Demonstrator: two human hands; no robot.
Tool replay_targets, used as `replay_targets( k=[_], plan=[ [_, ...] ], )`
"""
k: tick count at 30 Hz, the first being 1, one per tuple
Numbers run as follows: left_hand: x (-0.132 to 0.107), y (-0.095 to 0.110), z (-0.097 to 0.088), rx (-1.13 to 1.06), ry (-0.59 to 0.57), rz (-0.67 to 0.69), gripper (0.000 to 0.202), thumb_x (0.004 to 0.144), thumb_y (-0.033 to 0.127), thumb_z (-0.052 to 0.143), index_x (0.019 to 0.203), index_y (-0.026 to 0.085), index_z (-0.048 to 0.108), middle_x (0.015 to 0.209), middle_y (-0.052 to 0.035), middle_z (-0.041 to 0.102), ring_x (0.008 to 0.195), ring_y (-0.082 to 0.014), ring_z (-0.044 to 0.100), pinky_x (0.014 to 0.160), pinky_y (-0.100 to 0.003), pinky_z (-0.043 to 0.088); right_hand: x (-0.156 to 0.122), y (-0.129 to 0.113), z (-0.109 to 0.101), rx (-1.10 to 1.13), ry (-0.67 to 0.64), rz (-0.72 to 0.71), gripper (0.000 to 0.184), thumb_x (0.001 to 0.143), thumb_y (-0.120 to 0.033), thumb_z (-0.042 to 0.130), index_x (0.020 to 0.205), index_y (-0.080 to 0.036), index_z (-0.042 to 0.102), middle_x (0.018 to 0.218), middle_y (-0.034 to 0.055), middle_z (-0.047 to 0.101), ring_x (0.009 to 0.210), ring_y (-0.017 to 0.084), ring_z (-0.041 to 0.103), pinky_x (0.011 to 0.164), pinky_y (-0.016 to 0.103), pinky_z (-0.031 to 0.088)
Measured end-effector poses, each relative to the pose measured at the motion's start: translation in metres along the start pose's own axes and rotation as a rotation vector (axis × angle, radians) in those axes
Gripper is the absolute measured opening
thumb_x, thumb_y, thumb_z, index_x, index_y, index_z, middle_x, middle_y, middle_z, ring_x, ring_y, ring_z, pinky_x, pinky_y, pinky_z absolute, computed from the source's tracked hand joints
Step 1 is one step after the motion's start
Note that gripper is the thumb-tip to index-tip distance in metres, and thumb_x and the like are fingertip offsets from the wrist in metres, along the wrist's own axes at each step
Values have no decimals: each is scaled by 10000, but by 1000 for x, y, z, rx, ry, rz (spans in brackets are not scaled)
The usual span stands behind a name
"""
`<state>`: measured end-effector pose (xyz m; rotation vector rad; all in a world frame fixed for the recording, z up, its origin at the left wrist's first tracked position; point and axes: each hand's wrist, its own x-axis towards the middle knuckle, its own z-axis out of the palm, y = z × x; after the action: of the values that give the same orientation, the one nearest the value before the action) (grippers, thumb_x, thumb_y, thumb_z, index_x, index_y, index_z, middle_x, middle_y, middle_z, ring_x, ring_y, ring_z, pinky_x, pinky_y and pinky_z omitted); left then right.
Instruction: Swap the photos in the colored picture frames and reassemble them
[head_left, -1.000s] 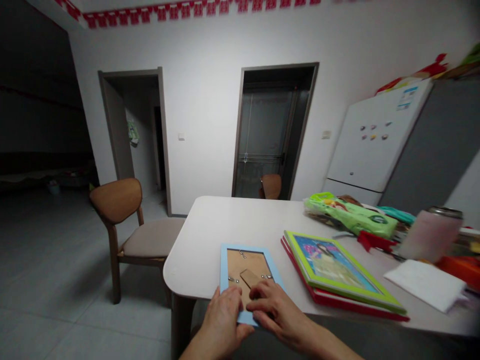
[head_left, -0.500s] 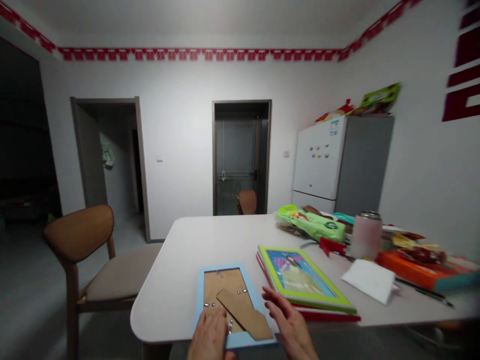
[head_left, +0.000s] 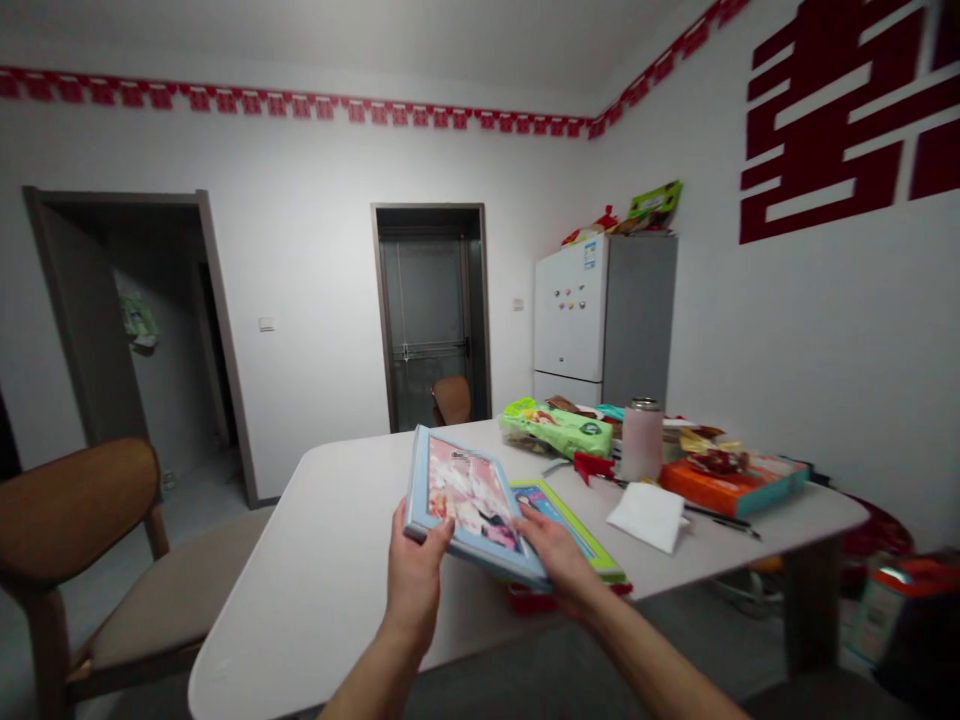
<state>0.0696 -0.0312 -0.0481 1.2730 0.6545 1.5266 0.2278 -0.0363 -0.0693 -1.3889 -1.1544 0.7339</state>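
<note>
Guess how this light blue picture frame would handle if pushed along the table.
The light blue picture frame is probably stiff, showing no sag between left hand and right hand; its flat, rectangular shape makes rolling unlikely.

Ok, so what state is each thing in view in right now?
Blue frame: tilted, picture side showing, gripped
Left hand: closed on the blue frame
Right hand: closed on its other side
Green frame: lying picture up, partly hidden
Pink bottle: upright
Fridge: doors shut
Orange box: lying flat, items on top
White paper: lying on the table
Nearest chair: upright
</note>
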Motion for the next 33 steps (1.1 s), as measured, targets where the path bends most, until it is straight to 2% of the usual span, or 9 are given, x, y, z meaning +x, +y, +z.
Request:
replay_targets(
  k=[3, 6, 11, 16, 19, 21, 25, 29, 33],
  plan=[
    [14, -34, 17, 27, -63, -176, 401, 741, 179, 492, 1121, 116, 382, 1032, -109, 579, 888, -160, 572, 795, -267, 436, 40, 10, -61, -208, 24, 82, 386, 708, -259, 410, 1048, -129, 537, 764, 23, 664, 608, 138, 578, 525, 209, 418],
    [12, -68, 33, 88, -105, -201, 288, 695, 91, 475, 982, 105, 498, 1002, -102, 600, 921, -165, 558, 818, -255, 419, 61, 26, -93, -297, 58, 115, 358, 663, -220, 459, 980, -118, 590, 690, 28, 665, 579, 144, 569, 513, 211, 399],
    [-8, -92, 42, 212, -123, -221, 358, 651, 77, 480, 998, 155, 519, 1036, -46, 594, 996, -176, 510, 867, -262, 376, 64, 53, -111, -388, 82, 114, 287, 609, -188, 500, 855, -153, 644, 769, 27, 666, 710, 157, 571, 616, 211, 396],
    [-20, -94, 41, 446, -186, -289, 523, 607, 47, 476, 1115, 171, 447, 1054, -27, 585, 982, -157, 518, 846, -213, 373, 41, 63, -113, -406, 60, 171, 279, 675, -328, 420, 666, -149, 634, 662, 44, 639, 630, 165, 550, 560, 235, 391],
    [-16, -92, 30, 468, -162, -304, 541, 582, 31, 468, 1102, 179, 460, 990, -20, 616, 916, -162, 553, 821, -224, 389, 31, 60, -95, -370, 42, 153, 301, 676, -368, 399, 604, -158, 602, 633, 34, 620, 604, 152, 531, 541, 227, 378],
    [-6, -89, 12, 485, -117, -303, 523, 580, 29, 463, 1080, 182, 475, 984, -21, 618, 912, -165, 554, 818, -231, 389, 31, 55, -71, -344, 15, 165, 297, 667, -363, 401, 621, -152, 604, 631, 37, 620, 592, 150, 528, 526, 226, 369],
    [23, -79, -42, 541, -5, -294, 462, 582, 29, 461, 1013, 187, 513, 975, -18, 619, 951, -173, 532, 836, -240, 371, 49, 48, 0, -275, -90, 136, 341, 695, -334, 365, 785, -127, 619, 710, 52, 642, 652, 151, 559, 552, 215, 387],
    [53, -69, -94, 583, 107, -286, 435, 582, 28, 474, 985, 182, 526, 951, -26, 626, 958, -193, 528, 845, -265, 363, 78, 42, 72, -278, -116, 69, 347, 719, -309, 344, 884, -148, 604, 769, 38, 650, 724, 153, 561, 588, 209, 395],
    [70, -63, -122, 577, 193, -276, 413, 600, 31, 510, 985, 181, 527, 935, -26, 628, 967, -204, 519, 844, -277, 362, 98, 38, 115, -318, -114, 19, 346, 731, -310, 342, 916, -166, 596, 798, 33, 649, 770, 163, 553, 623, 215, 395]
  ],
)
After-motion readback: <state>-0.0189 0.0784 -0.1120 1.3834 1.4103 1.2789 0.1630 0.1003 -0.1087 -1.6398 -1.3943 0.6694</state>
